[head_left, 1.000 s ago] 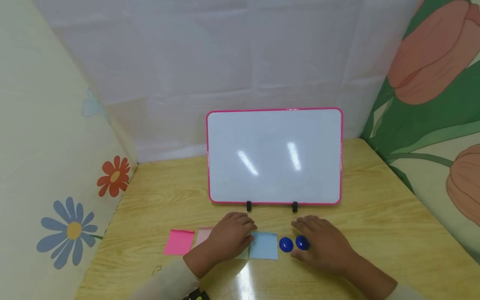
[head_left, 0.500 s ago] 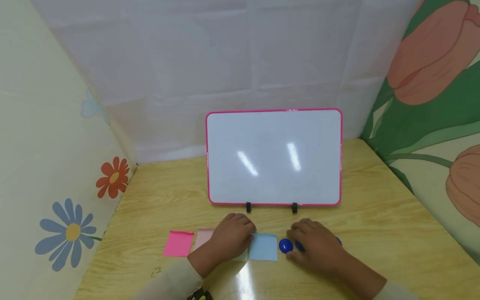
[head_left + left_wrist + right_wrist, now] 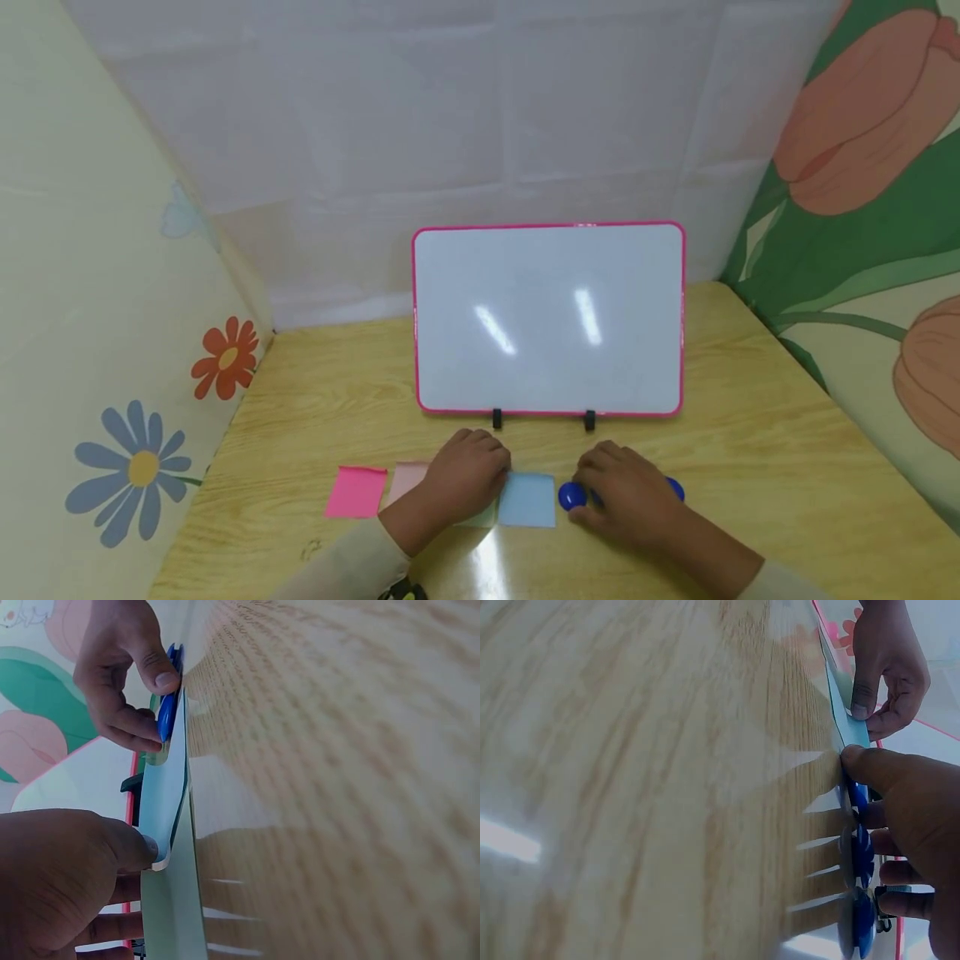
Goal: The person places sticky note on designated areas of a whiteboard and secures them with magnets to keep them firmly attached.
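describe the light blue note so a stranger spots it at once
Find the whiteboard on the table. Before it lies a row of notes. The light blue note is rightmost, nearest the blue discs, blue where its neighbour is pale green.

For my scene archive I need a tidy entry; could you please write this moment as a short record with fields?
Surface: wood-grain table
Left hand: at left edge of light blue note, thumb touching it
Right hand: pinches leftmost blue disc
Other notes, left to right: bright pink note, pale pink note, pale green note partly hidden
Disc count: three, beyond the light blue note
Board: pink-framed whiteboard, standing behind the hands
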### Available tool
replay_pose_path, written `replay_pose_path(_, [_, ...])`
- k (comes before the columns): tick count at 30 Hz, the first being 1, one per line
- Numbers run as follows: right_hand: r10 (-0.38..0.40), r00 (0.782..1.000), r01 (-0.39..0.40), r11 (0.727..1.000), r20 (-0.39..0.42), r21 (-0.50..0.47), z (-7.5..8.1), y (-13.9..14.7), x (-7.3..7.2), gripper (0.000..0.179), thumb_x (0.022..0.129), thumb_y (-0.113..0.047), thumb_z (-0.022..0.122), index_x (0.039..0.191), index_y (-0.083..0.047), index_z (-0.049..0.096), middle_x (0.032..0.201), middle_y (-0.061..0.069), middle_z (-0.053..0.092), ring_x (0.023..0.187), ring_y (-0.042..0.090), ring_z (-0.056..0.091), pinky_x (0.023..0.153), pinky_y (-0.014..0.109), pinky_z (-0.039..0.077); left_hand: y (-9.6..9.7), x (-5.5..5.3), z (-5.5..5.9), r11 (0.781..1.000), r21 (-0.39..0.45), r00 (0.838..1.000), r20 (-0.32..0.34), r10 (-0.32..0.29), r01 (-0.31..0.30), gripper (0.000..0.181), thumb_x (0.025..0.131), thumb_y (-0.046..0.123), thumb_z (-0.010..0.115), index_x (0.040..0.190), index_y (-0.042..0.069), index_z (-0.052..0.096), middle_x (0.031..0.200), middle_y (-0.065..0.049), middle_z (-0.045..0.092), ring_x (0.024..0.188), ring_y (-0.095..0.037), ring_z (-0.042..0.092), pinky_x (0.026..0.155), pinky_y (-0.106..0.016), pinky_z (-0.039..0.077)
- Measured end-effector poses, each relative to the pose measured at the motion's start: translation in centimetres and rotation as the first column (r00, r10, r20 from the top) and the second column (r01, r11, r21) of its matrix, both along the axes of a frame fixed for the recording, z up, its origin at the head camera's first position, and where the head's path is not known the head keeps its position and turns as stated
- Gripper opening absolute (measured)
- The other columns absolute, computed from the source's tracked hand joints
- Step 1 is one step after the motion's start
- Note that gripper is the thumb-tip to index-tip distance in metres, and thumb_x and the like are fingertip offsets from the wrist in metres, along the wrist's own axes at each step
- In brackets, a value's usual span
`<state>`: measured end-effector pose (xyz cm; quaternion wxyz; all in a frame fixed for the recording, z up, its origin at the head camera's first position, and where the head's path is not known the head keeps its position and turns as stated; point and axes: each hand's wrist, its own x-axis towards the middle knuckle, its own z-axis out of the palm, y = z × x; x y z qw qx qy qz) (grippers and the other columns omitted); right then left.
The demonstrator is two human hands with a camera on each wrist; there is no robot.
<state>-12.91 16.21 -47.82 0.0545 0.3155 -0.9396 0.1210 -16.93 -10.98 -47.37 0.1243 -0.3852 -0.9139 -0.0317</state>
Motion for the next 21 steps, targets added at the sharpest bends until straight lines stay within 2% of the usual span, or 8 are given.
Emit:
replay_pose_path(9, [-0.01, 1.0, 0.01, 1.0, 0.018, -0.001, 0.09, -0.38, -0.29, 0.039, 0.081, -0.054, 0.063, 0.101, -0.021, 0.065, 0.102, -0.012, 0.055, 0.102, 0.01, 0.046, 0.089, 0.036, 0.042, 0.19, -0.02, 0.32, 1.0, -0.005, 1.0, -0.008, 0.001, -0.001, 0.007, 0.085, 0.024, 0.062, 0.078, 0.023, 0.062, 0.08, 0.011, 0.06, 0.082, -0.014, 0.055, 0.077, -0.033, 0.042])
replay_pose_path(15, [-0.007, 1.0, 0.007, 1.0, -0.007, 0.011, 0.16, -0.69, -0.52, 0.037, 0.077, -0.05, 0.066, 0.097, -0.02, 0.062, 0.098, -0.011, 0.055, 0.099, 0.01, 0.047, 0.088, 0.035, 0.041, 0.36, -0.07, 0.73, 1.0, 0.0, 1.0, -0.007, 0.005, -0.005, 0.01, 0.086, 0.023, 0.061, 0.076, 0.022, 0.06, 0.078, 0.01, 0.059, 0.079, -0.014, 0.055, 0.074, -0.033, 0.042])
replay_pose_path(21, [-0.017, 0.999, 0.018, 0.999, -0.027, 0.049, 0.47, -0.73, -0.72, 0.04, 0.074, -0.05, 0.067, 0.099, -0.019, 0.063, 0.098, -0.01, 0.054, 0.098, 0.012, 0.047, 0.084, 0.036, 0.043, 0.5, -0.43, 0.97, 1.0, 0.011, 1.0, -0.018, 0.004, -0.004, 0.009, 0.086, 0.024, 0.061, 0.078, 0.022, 0.061, 0.08, 0.01, 0.06, 0.081, -0.015, 0.055, 0.077, -0.034, 0.043])
